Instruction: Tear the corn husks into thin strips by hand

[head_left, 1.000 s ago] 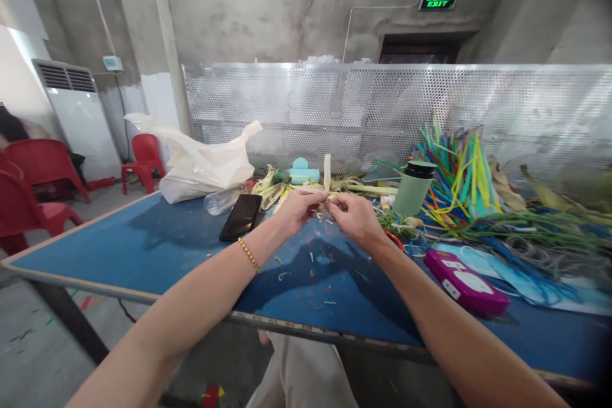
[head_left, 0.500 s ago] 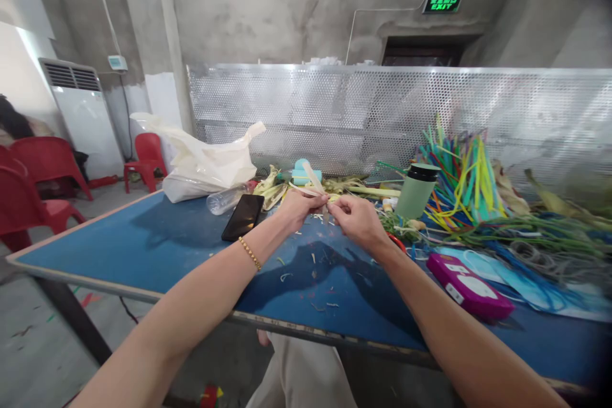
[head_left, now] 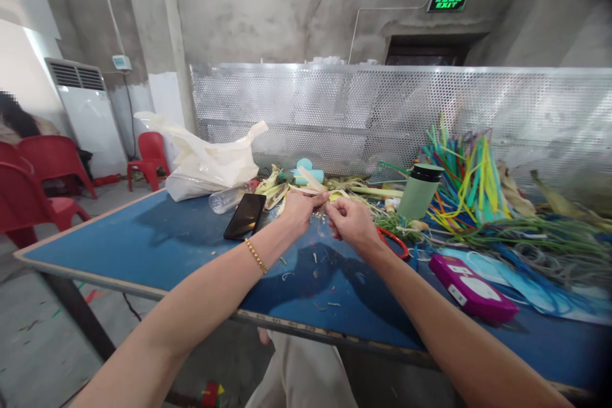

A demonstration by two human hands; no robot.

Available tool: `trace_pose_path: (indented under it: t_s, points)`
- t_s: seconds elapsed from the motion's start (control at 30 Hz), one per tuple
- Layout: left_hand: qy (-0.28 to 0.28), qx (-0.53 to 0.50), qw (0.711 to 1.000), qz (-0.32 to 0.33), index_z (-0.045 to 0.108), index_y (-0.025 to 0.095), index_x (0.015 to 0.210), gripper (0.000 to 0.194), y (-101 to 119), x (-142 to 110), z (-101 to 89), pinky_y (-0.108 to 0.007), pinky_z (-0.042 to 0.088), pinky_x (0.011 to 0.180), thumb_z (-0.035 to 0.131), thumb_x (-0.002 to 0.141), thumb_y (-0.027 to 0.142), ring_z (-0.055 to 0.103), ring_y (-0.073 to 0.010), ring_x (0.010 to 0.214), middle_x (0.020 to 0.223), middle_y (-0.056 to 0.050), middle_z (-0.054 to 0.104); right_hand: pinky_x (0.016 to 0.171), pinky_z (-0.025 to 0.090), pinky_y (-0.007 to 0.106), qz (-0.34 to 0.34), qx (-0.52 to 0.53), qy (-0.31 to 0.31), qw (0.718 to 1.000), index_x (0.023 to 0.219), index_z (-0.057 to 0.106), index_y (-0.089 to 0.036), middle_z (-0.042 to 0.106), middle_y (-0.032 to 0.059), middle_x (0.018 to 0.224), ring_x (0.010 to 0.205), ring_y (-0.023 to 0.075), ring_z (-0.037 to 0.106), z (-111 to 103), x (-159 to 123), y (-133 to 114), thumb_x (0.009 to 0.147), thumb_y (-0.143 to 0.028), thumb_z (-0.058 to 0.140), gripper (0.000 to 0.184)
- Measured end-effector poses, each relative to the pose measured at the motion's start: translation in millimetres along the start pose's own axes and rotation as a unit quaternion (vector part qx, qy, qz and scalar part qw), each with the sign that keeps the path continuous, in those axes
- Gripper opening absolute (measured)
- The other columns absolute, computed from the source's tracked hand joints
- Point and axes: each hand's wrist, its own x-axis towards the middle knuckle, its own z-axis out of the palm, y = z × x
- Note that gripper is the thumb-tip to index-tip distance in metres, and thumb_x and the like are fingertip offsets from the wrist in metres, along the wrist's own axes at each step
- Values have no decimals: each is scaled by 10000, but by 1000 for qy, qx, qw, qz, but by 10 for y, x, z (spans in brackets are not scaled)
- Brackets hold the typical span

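Above the blue table, my left hand (head_left: 299,209) is closed on a pale strip that looks like corn husk (head_left: 310,180), which sticks up and leftward past the fingers. My right hand (head_left: 352,220) is pinched shut right beside the left fingertips. What sits in that pinch is too small and covered to make out. Behind both hands lies a heap of yellowish husks (head_left: 270,188), with a light-blue roll (head_left: 313,176) at its back. Small pale scraps (head_left: 333,304) are scattered on the table below. Red-handled scissors (head_left: 400,247) lie partly hidden by my right wrist.
Left of my hands are a black phone (head_left: 245,217), a clear plastic bottle (head_left: 228,199) and a white bag (head_left: 213,169). To the right stand a green tumbler (head_left: 421,194), a purple box (head_left: 473,290), green cords (head_left: 530,233) and coloured strips (head_left: 478,185). A perforated metal screen (head_left: 325,111) runs behind.
The pale strip has tipped from upright to leaning left and lower. My left hand has turned, its fingers now stretching over toward the right hand. The view has shifted slightly.
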Motion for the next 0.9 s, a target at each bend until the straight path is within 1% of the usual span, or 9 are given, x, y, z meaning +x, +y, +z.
trace_pose_path:
  t_s: [0.13,0.3,0.37,0.47,0.63,0.73,0.83,0.87,0.9]
  points:
    - [3,-2,1000,-4,595,117,552,276,-5,9,1,-257,367,570,855,506,195,486,-93,581,584,-7,575,384,423,249,18,34,-1,999,645,495,-217,596,-4,520,353,127,523,19,-12,3,795,-413,554,255]
    - [-78,-29,996,-43,626,105,580,236,23,71,-91,-253,404,595,845,522,173,531,-103,607,606,-24,602,348,395,223,51,111,-60,991,649,543,-186,586,11,480,353,114,505,-76,-28,-54,813,-497,532,353]
    - [-68,-22,996,-56,652,94,613,207,37,101,-135,-247,399,577,834,530,149,538,-101,599,617,-31,612,347,377,206,54,121,-77,988,659,570,-168,593,12,480,343,93,477,-134,-28,-81,802,-496,550,359]
    - [-45,-26,998,-34,661,85,648,197,37,133,-169,-243,399,570,821,554,149,536,-93,587,640,-32,624,334,343,191,49,121,-98,987,668,593,-153,634,21,537,332,67,444,-185,-20,-101,748,-455,622,314]
    - [14,-64,998,5,658,85,670,197,21,157,-164,-233,423,605,810,547,113,555,-95,637,668,-24,634,293,288,182,79,129,-110,982,617,555,-170,604,-2,486,298,62,419,-130,-31,-100,735,-387,630,257]
    - [26,-71,997,13,646,90,670,179,51,190,-190,-224,418,602,795,574,114,547,-85,636,678,-19,630,297,300,186,113,140,-131,975,638,579,-167,604,0,478,310,76,445,-99,-45,-68,739,-351,613,213]
    - [33,-71,997,12,638,94,673,169,100,236,-242,-219,404,578,786,596,121,527,-73,601,658,-8,612,324,323,198,122,78,-188,972,660,609,-156,661,30,565,351,93,501,-142,-11,5,741,-313,600,176]
    - [36,-72,997,15,637,94,671,172,113,244,-254,-218,396,564,788,592,117,518,-71,589,648,-6,607,342,341,206,106,35,-176,978,653,614,-155,679,40,609,369,97,519,-173,13,29,746,-304,592,177]
    - [35,-71,997,13,641,94,672,173,121,244,-260,-220,392,558,789,587,116,515,-73,585,642,-7,605,381,374,218,78,-14,-137,987,659,625,-154,678,44,616,393,106,534,-211,41,49,751,-296,588,174]
